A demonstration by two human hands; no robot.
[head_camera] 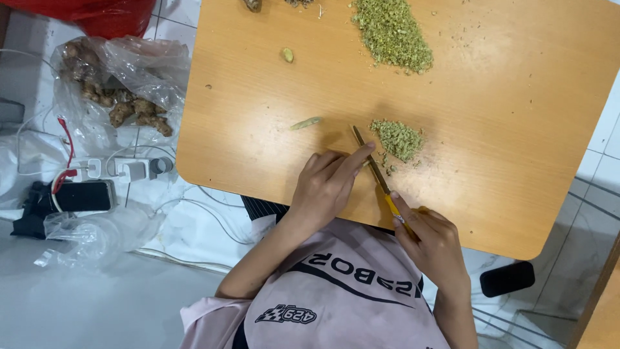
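Wooden tabletop [258, 97] over white tiled floor, head view. Right hand [431, 242] closed around yellow handle of knife [371, 161], blade flat on the wood. Left hand [326, 184] half-curled, index fingertip pressing on blade, nothing gripped. Small pile of chopped greenish bits [399, 138] just right of blade; big pile [391, 32] well beyond it. Uncut piece [305, 123] just left of blade tip. Bag of ginger roots [123, 97] on floor, far left.
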